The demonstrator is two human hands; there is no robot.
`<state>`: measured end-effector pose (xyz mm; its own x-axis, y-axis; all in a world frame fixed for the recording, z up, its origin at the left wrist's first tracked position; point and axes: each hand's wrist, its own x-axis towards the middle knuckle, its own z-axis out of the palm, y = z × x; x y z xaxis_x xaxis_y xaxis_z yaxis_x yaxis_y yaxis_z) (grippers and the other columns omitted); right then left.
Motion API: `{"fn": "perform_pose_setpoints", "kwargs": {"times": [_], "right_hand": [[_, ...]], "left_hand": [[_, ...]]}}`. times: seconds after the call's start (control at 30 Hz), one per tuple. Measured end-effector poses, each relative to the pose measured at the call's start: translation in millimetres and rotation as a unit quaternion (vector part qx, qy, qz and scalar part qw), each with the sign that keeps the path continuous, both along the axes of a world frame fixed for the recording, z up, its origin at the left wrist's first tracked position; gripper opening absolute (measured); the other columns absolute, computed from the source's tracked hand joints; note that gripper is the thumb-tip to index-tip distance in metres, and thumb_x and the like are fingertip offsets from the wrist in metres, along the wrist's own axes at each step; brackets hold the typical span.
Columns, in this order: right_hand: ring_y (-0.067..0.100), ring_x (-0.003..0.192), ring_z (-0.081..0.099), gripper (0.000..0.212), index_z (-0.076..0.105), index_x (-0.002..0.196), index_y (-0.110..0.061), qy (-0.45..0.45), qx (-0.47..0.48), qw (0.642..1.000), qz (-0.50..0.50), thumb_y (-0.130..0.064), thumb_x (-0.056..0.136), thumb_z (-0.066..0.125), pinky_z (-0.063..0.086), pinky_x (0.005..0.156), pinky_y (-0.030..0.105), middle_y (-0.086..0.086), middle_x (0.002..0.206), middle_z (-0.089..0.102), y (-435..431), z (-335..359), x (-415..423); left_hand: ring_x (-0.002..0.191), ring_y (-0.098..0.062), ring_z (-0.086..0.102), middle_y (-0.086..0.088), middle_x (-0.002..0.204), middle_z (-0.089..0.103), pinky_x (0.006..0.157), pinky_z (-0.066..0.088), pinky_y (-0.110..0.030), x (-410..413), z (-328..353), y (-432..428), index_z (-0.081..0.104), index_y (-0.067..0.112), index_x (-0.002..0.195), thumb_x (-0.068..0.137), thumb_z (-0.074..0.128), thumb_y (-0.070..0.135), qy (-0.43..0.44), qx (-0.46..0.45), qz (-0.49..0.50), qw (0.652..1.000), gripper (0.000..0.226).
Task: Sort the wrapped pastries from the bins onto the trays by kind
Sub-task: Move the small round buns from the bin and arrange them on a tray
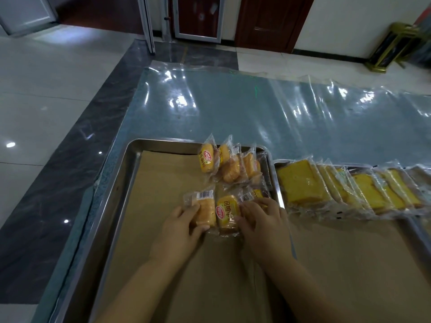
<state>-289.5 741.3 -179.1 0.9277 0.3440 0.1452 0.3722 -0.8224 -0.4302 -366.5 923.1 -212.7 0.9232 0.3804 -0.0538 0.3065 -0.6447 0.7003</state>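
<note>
Stainless-steel tray [116, 187] lined with brown paper [168, 183] holds small clear-wrapped yellow buns [229, 164] in its far right corner. The left hand [180, 226] curls round a barcode-up wrapped bun [205, 212]. The right hand [261, 220] touches a yellow-labelled wrapped bun [227, 213] with bent fingers, and I cannot tell whether it grips.

Two metal trays lie side by side, the left tray [130, 155] and the right tray [277, 163]. The left one carries about seven small wrapped buns [206, 159], three of them in the lower row; overlap hides the exact count in the upper cluster. The right tray holds at least seven overlapping cake slices [300, 180], and the row runs off the frame's right edge.
</note>
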Motion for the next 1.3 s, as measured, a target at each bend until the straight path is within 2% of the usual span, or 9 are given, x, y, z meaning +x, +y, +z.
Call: {"fn": "perform_pose_setpoints", "kwargs": {"times": [0.1, 0.33, 0.47, 0.57, 0.7, 0.83, 0.93, 1.13, 1.3], "right_hand": [[0.021, 0.122, 0.034, 0.044, 0.059, 0.123, -0.033, 0.035, 0.045, 0.998, 0.003, -0.040, 0.081, 0.068, 0.030, 0.090, 0.028, 0.000, 0.130, 0.045, -2, -2, 1], [0.019, 0.131, 0.017, 0.060, 0.042, 0.135, -0.035, 0.082, -0.003, 0.997, 0.016, -0.033, 0.081, 0.067, 0.031, 0.104, 0.036, -0.002, 0.141, 0.029, -3, -4, 14], [0.026, 0.131, 0.018, 0.061, 0.039, 0.135, -0.034, 0.077, -0.047, 0.996, 0.014, -0.034, 0.080, 0.067, 0.030, 0.105, 0.040, 0.004, 0.140, 0.031, 7, 4, 20], [0.029, 0.130, 0.023, 0.066, 0.039, 0.136, -0.031, 0.055, -0.044, 0.997, 0.025, -0.033, 0.077, 0.068, 0.031, 0.104, 0.042, 0.006, 0.140, 0.036, 2, 14, 12], [0.029, 0.124, 0.033, 0.055, 0.045, 0.132, -0.025, 0.011, -0.043, 0.999, 0.030, -0.035, 0.081, 0.062, 0.038, 0.097, 0.039, 0.006, 0.134, 0.042, -25, 32, -5], [0.022, 0.116, 0.042, 0.043, 0.051, 0.126, -0.022, 0.027, 0.003, 0.999, 0.029, -0.034, 0.085, 0.061, 0.040, 0.090, 0.033, 0.002, 0.125, 0.050, -70, 56, -19], [0.018, 0.111, 0.051, 0.041, 0.053, 0.125, -0.023, 0.027, 0.008, 0.999, 0.036, -0.035, 0.086, 0.060, 0.043, 0.085, 0.029, -0.002, 0.123, 0.055, -118, 77, -31], [0.014, 0.101, 0.058, 0.033, 0.058, 0.116, -0.027, 0.037, -0.012, 0.998, 0.047, -0.036, 0.084, 0.061, 0.048, 0.081, 0.030, -0.008, 0.110, 0.063, -247, 109, -53], [0.013, 0.097, 0.057, 0.034, 0.056, 0.118, -0.024, 0.067, -0.021, 0.996, 0.058, -0.036, 0.086, 0.062, 0.047, 0.079, 0.028, -0.007, 0.105, 0.059, -363, 132, -67]], "left_hand": [[0.101, 0.001, 0.045, 0.012, 0.123, 0.041, 0.081, 0.037, -0.012, 2, -2, -12, 0.043, 0.030, 0.136, 0.085, 0.058, 0.042, -0.021, -0.080, -0.010, 0.997, 0.055], [0.124, -0.012, 0.040, 0.009, 0.145, 0.032, 0.103, 0.038, -0.033, 34, 7, -24, 0.029, 0.030, 0.144, 0.093, 0.046, 0.039, 0.018, -0.053, -0.024, 0.998, 0.054], [0.130, -0.022, 0.038, 0.002, 0.145, 0.038, 0.104, 0.037, -0.045, 40, 19, -23, 0.022, 0.032, 0.145, 0.095, 0.044, 0.038, 0.076, -0.017, -0.034, 0.996, 0.055], [0.124, -0.021, 0.044, 0.000, 0.142, 0.042, 0.100, 0.041, -0.046, 27, 26, -26, 0.014, 0.038, 0.146, 0.094, 0.046, 0.037, 0.082, -0.050, -0.022, 0.995, 0.061], [0.119, -0.020, 0.047, -0.001, 0.140, 0.037, 0.097, 0.044, -0.043, 0, 40, -35, 0.028, 0.035, 0.142, 0.092, 0.051, 0.033, 0.048, -0.043, -0.005, 0.998, 0.054], [0.116, -0.020, 0.050, -0.002, 0.134, 0.044, 0.095, 0.045, -0.041, -27, 58, -55, 0.045, 0.027, 0.131, 0.091, 0.056, 0.030, 0.032, -0.032, 0.004, 0.999, 0.042], [0.107, -0.016, 0.053, -0.001, 0.123, 0.053, 0.088, 0.044, -0.031, -42, 76, -90, 0.055, 0.022, 0.119, 0.089, 0.060, 0.024, -0.009, -0.029, -0.019, 0.999, 0.031], [0.091, -0.009, 0.054, 0.006, 0.098, 0.057, 0.069, 0.039, -0.014, -72, 113, -195, 0.058, 0.024, 0.104, 0.087, 0.062, 0.025, -0.064, -0.002, -0.042, 0.997, 0.018], [0.086, -0.002, 0.055, 0.015, 0.093, 0.058, 0.072, 0.047, -0.023, -82, 136, -298, 0.058, 0.032, 0.101, 0.085, 0.064, 0.034, -0.058, 0.012, -0.088, 0.994, 0.017]]}}
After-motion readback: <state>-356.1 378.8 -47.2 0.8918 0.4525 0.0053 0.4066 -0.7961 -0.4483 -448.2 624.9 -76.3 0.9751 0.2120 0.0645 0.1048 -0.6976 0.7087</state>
